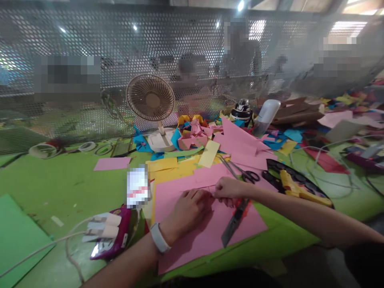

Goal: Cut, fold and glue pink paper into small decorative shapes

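Observation:
A large pink paper sheet lies on the green table in front of me. My left hand, with a white wristband, rests on the sheet with its fingers curled down and pinching at the paper's fold. My right hand is closed in a pinch on the same pink paper, right beside the left fingertips. A grey metal ruler or blade lies on the sheet just below my right hand. Black-handled scissors lie just beyond my right hand.
A small desk fan stands at the back with heaps of pink, yellow and blue paper scraps. A yellow glue gun, cables, a purple device, tape rolls and a perforated metal screen surround the spot. People sit behind the screen.

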Demonstrator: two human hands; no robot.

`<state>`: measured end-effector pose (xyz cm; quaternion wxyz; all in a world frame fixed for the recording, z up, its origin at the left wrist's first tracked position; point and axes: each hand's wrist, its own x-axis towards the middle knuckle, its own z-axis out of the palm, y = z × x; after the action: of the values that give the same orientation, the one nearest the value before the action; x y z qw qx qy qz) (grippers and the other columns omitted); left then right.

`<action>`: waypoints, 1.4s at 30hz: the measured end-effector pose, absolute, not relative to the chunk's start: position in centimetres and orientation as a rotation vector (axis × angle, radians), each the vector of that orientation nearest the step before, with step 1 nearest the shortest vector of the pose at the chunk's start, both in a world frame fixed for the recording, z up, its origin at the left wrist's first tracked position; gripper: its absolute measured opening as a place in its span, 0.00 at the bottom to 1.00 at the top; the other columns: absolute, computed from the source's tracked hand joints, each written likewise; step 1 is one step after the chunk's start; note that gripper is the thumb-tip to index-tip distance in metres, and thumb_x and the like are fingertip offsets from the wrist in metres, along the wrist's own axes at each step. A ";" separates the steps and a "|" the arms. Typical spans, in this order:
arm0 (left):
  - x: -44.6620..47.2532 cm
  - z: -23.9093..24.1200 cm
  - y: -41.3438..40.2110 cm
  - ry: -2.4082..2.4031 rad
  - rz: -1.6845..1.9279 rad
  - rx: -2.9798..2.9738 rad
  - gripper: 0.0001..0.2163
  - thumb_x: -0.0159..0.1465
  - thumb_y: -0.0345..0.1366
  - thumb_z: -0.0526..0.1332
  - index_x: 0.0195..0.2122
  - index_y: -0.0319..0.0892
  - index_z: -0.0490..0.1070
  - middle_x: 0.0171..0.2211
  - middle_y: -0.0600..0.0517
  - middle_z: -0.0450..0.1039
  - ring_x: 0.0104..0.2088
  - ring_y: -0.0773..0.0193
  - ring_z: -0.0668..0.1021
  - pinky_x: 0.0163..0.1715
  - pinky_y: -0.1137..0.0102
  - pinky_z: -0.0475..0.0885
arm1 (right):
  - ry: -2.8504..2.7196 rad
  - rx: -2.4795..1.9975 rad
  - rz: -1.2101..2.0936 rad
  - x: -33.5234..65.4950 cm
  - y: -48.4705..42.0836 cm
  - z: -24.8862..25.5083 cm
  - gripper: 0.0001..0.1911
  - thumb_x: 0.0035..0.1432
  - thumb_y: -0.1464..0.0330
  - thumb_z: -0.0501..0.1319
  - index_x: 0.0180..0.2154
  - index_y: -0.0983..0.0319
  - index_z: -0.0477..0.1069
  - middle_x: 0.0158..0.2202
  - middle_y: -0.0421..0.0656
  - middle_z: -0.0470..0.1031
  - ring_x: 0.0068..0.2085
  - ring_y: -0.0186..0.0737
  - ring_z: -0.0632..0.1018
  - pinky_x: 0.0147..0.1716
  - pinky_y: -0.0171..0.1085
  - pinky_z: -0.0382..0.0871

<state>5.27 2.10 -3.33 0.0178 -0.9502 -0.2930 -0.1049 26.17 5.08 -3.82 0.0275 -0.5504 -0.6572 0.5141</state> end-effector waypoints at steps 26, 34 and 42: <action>6.8 -1.6 5.0 -2.349 0.059 -3.450 0.24 0.63 0.53 0.48 0.21 0.38 0.67 0.13 0.53 0.67 0.14 0.67 0.72 0.15 0.75 0.65 | -1.859 -1.484 2.110 26.7 7.2 -4.5 0.16 0.51 0.61 0.60 0.22 0.68 0.70 0.16 0.43 0.75 0.14 0.32 0.74 0.09 0.26 0.52; 6.4 -2.5 6.6 -2.498 0.222 -3.549 0.22 0.59 0.48 0.56 0.15 0.36 0.68 0.11 0.52 0.67 0.13 0.70 0.69 0.14 0.77 0.61 | -1.847 -1.457 2.118 26.8 7.3 -4.7 0.21 0.49 0.55 0.63 0.22 0.68 0.70 0.16 0.43 0.75 0.14 0.32 0.74 0.09 0.26 0.53; 3.5 -1.5 6.5 -2.603 0.305 -3.491 0.18 0.57 0.45 0.57 0.17 0.37 0.67 0.14 0.54 0.68 0.13 0.70 0.70 0.14 0.77 0.61 | -1.866 -1.441 2.104 26.9 7.3 -4.9 0.19 0.51 0.58 0.61 0.20 0.67 0.68 0.16 0.43 0.75 0.14 0.32 0.73 0.09 0.26 0.54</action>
<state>3.54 6.50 -1.46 -0.5743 -0.6546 -0.4882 0.0571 26.89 7.26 -4.88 -0.0093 -0.4561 -0.5906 0.6657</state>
